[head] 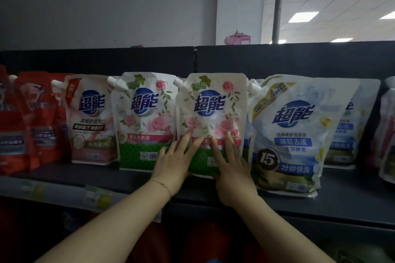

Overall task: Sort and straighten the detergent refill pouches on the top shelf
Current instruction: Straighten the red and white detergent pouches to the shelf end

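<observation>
From the bottom of the frame two bare forearms reach up to the top shelf (132, 179), the left wrist wearing a thin bracelet (162, 184). The left hand (176, 161) and right hand (234, 170) lie flat, fingers (229, 143) straight and spread, grasping nothing, pressing on the lower front of the rose pouch (210, 102). That pouch stands upright at the frame's centre, white with pink roses, a green base, a blue logo and a corner spout at its upper left. Its base sits at the shelf's front, between the two palms.

Just left stands a matching second rose pouch (145, 113), then a pink-and-white pouch (92, 117) and red pouches (32, 124). Right of centre stands a pale blue pouch (295, 126), with others behind it.
</observation>
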{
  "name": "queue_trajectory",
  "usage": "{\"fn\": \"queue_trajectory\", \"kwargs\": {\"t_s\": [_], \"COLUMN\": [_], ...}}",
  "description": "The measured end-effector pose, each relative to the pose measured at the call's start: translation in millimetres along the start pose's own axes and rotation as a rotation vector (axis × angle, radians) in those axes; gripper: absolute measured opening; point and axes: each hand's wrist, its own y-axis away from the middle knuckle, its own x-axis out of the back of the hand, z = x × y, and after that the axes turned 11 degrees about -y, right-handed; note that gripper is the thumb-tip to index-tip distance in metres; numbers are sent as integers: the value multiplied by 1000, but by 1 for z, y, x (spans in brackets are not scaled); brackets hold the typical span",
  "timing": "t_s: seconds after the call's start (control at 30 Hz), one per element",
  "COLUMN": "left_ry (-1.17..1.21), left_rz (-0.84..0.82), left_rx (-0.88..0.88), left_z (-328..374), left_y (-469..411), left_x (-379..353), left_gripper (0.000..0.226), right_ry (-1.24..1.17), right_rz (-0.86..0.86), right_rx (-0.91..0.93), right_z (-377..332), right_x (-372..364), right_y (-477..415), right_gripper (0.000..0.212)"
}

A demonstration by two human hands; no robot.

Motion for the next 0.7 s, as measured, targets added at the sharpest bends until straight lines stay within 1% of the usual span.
{"fn": "queue_trajectory", "kwargs": {"t_s": [0.1, 0.2, 0.3, 0.37, 0.47, 0.53, 0.57, 0.63, 0.7], "left_ry": [-79, -112, -45, 1, 57, 96, 114, 160, 209], "left_rz": [0, -22, -65, -90, -140, -196, -216, -232, -214], "left_rx": [14, -8, -17, -38, -65, -57, -49, -27, 6], "left_z": [6, 12, 17, 20, 20, 19, 18, 17, 18], "left_y": [-10, -19, -25, -28, -29, -27, -24, -18, -11], "left_x": [9, 14, 16, 17, 20, 26, 30, 38, 45], "left_gripper": [94, 82, 80, 73, 71, 70, 66, 56, 46], "right_ry": [-3, 18, 45, 41, 25, 39, 51, 75, 80], "right_rz": [-3, 10, 12, 1, -41, -75, -98, -122, -62], "right_rx": [-37, -42, -33, -47, -65, -49, -30, 29, 126], "right_z": [-5, -7, -1, 1, -1, -1, 0, 2, 3], "right_x": [0, 2, 3, 4, 7, 13, 16, 26, 38], "right_y": [-5, -11, -19, -24, -26, -22, -20, -12, -4], "right_gripper": [111, 111, 106, 104, 100, 98, 97, 90, 73]}}
